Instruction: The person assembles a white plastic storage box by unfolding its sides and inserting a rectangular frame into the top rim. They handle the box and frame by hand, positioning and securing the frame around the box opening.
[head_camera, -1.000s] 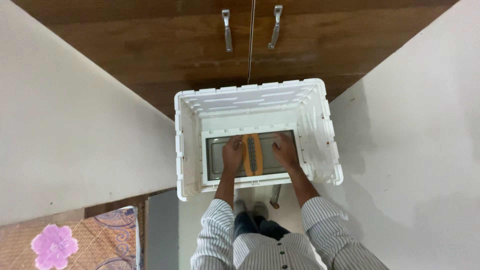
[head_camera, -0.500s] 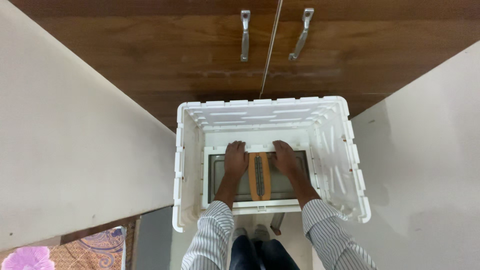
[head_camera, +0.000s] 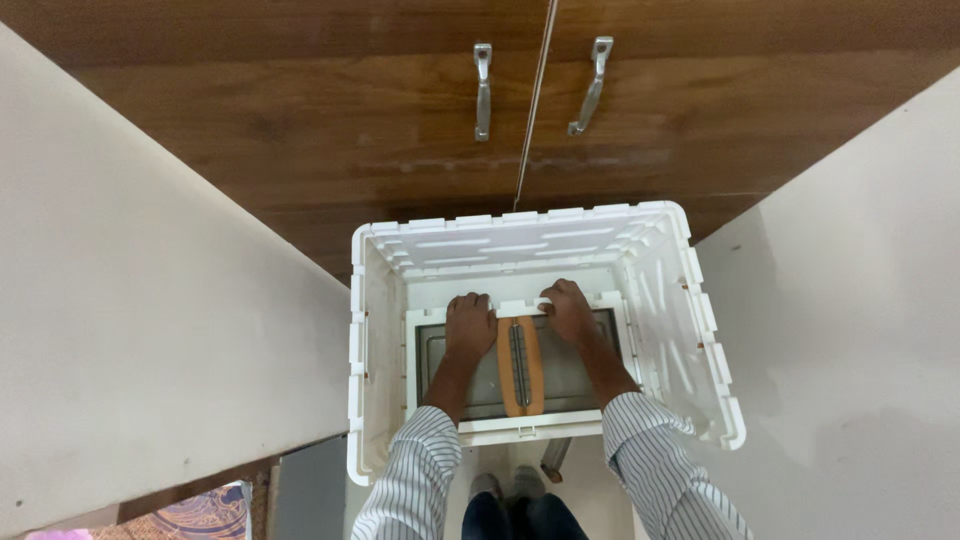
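Head view, frame centre: left hand (head_camera: 470, 322) and right hand (head_camera: 569, 312) rest apart, palms down on the grey tray (head_camera: 570, 375) inside the white crate (head_camera: 690, 330), flanking its orange handle (head_camera: 521, 365), steadying it evenly.

white plastic crate (head_camera: 385, 330), glossy wood cabinet (head_camera: 300, 120).

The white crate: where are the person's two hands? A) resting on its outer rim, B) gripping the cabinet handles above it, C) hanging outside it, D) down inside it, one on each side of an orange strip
D: the left hand and right hand lie inside the white crate, flanking the orange strip.
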